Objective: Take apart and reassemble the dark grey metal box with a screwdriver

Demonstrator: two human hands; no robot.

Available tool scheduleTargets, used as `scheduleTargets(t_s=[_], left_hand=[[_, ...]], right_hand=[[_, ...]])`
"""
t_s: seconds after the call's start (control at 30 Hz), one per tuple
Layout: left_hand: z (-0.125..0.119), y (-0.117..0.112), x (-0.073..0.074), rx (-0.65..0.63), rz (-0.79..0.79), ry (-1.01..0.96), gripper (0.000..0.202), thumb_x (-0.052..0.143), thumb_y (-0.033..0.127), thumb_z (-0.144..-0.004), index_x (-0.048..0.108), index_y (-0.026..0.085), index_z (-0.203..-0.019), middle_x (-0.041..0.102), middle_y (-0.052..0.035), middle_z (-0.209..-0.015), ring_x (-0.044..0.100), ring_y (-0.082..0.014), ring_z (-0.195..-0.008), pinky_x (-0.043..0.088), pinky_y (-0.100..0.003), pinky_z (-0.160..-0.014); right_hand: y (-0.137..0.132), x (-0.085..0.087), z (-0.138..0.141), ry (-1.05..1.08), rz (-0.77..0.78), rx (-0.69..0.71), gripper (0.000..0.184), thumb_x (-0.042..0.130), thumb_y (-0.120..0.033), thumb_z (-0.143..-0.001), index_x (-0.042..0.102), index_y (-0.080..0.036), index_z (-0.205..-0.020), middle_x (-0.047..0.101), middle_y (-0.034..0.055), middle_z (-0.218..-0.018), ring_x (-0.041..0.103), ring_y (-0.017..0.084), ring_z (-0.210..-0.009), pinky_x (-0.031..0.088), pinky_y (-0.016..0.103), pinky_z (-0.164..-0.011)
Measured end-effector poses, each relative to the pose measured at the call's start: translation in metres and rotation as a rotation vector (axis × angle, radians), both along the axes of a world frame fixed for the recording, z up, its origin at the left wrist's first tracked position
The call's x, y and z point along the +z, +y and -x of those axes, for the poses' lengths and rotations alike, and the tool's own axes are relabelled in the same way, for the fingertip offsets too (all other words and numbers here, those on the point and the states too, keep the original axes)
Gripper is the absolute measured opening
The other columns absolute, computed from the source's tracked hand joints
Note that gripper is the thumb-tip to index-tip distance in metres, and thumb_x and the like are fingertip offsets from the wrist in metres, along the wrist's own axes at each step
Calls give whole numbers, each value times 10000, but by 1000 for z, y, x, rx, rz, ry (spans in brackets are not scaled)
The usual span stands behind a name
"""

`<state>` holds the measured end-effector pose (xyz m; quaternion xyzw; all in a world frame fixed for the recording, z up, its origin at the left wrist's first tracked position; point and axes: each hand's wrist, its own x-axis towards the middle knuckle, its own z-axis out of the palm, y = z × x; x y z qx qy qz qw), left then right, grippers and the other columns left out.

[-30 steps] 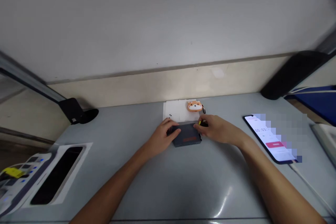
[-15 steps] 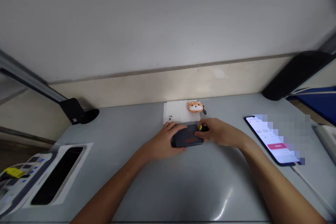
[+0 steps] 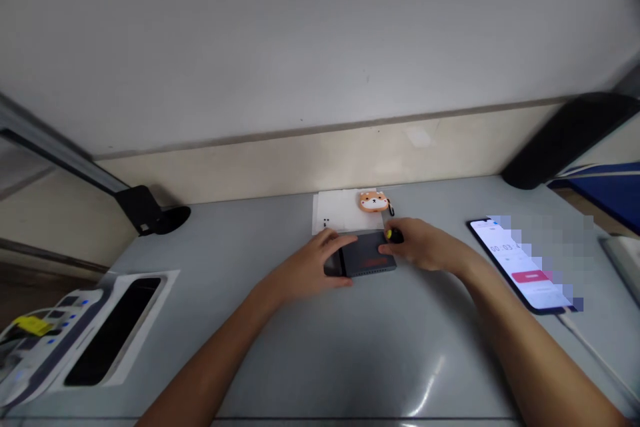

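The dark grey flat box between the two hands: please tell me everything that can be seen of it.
The dark grey box is a thin, flat rectangular case that looks like matte plastic or metal, with a reddish label on its top. It lies flat on the grey table, just in front of a white sheet. The left hand covers its left end; the right hand, which has a small yellow-and-black object, touches its right end.

Two hands are seen: one left hand [image 3: 320, 265] and one right hand [image 3: 425, 247]. Between them, one dark flat box [image 3: 367, 259] is counted. Just beyond the hands, one white sheet [image 3: 340, 212] and one orange animal-shaped case [image 3: 374, 201] are counted. Right of the right hand, one phone [image 3: 523, 265] is counted.
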<state>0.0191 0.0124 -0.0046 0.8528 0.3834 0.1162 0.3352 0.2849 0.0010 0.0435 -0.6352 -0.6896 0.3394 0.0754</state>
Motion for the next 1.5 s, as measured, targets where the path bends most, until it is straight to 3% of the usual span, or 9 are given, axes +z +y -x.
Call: scheduleTargets(t_s=[0.2, 0.43, 0.57, 0.67, 0.77, 0.93, 1.17, 1.33, 1.5], left_hand=[[6, 2, 14, 24, -17, 29, 706, 774, 299, -852, 505, 377, -1500, 563, -42, -1257, 649, -228, -1076, 544, -366, -994], [12, 3, 20, -40, -44, -1, 665, 761, 223, -811, 562, 336, -1435, 589, -28, -1177, 657, -191, -963, 569, -325, -903], [14, 3, 24, -47, -24, -5, 634, 753, 185, -807, 587, 322, -1404, 601, -25, -1186, 669, -189, -978, 569, -334, -928], [14, 3, 23, -62, -32, -1, 647, 760, 173, -806, 579, 320, -1410, 602, -35, -1221, 669, -203, -1051, 557, -355, -984], [9, 2, 17, -57, -144, 10, 659, 808, 256, -813, 569, 321, -1424, 582, -67, -1338, 585, -266, -1253, 496, -431, -1100], [-15, -9, 2, -26, -344, 22, 566, 739, 354, -916, 551, 280, -1444, 620, -86, -1395, 533, -291, -1326, 415, -479, -1164], [-28, -14, -11, 36, -304, -38, 476, 704, 350, -952, 570, 285, -1403, 688, -62, -1356, 613, -262, -1264, 401, -451, -1155], [-26, -12, -8, 29, -297, -47, 507, 771, 317, -890, 608, 296, -1369, 702, -55, -1329, 592, -275, -1293, 348, -472, -1192], [-25, -12, -5, 17, -291, -65, 518, 786, 333, -883, 610, 308, -1370, 702, -52, -1314, 589, -275, -1272, 360, -485, -1183]], right_hand=[[2, 9, -17, -164, -3, -80, 106, 640, -319, -877, 602, -228, -839, 693, 45, -835, 603, 201, -711, 409, 309, -612], [0, 7, -51, -170, 6, -98, 74, 630, -302, -830, 605, -236, -808, 674, 43, -787, 593, 208, -675, 422, 319, -595], [-4, 15, -64, -180, 8, -84, 144, 655, -325, -800, 590, -232, -712, 636, 34, -688, 536, 186, -594, 386, 315, -547], [-9, 27, -60, -37, -56, -60, 269, 665, -447, -832, 584, -235, -689, 550, 0, -592, 459, 157, -537, 351, 306, -509], [-15, 38, -46, 228, -189, -100, 391, 673, -595, -851, 568, -235, -740, 499, -30, -604, 409, 123, -531, 319, 277, -481], [-19, 43, -20, 593, -210, -147, 429, 690, -635, -876, 523, -245, -814, 421, -80, -527, 366, 88, -450, 298, 238, -432], [-3, 31, 2, 1092, -226, -370, 468, 744, -567, -859, 467, -221, -710, 475, -59, -662, 421, 57, -419, 346, 230, -399], [18, 6, 0, 1275, -202, -624, 440, 767, -561, -800, 474, -239, -740, 468, -73, -601, 402, 79, -408, 338, 237, -383], [34, -20, -6, 1251, -251, -695, 444, 715, -627, -780, 471, -256, -766, 594, -25, -606, 606, 158, -578, 513, 297, -619]])
